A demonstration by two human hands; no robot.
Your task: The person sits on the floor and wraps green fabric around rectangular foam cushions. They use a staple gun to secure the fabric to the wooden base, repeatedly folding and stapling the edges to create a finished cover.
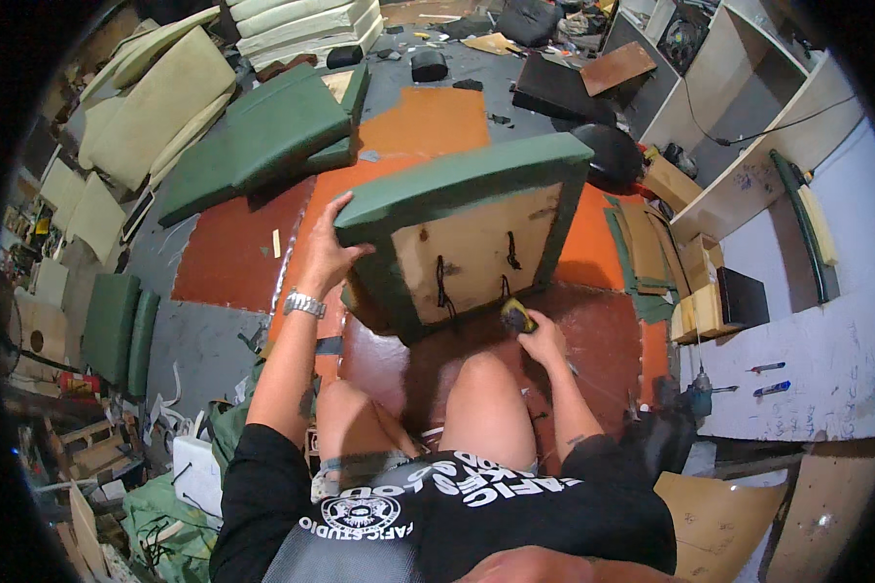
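Observation:
A green upholstered cushion (467, 180) stands tilted on its edge in front of my knees. Its underside, a bare tan board (476, 248), faces me, and several dark cord loops hang from it. My left hand (332, 251) grips the cushion's left side near the upper corner, thumb on the near face and fingers round the edge. Low in front of the board, my right hand (542, 338) is closed round a small yellow-and-black hand tool (518, 315). The tool's tip is close to the cushion's lower edge; whether it touches, I cannot tell.
Brown and orange sheets (228, 248) cover the floor under the cushion. More green cushions (262, 136) lie at the far left, beside pale foam pieces (165, 107). At the right stands a white panel (797, 374) with pens and a drill (700, 394) near its edge.

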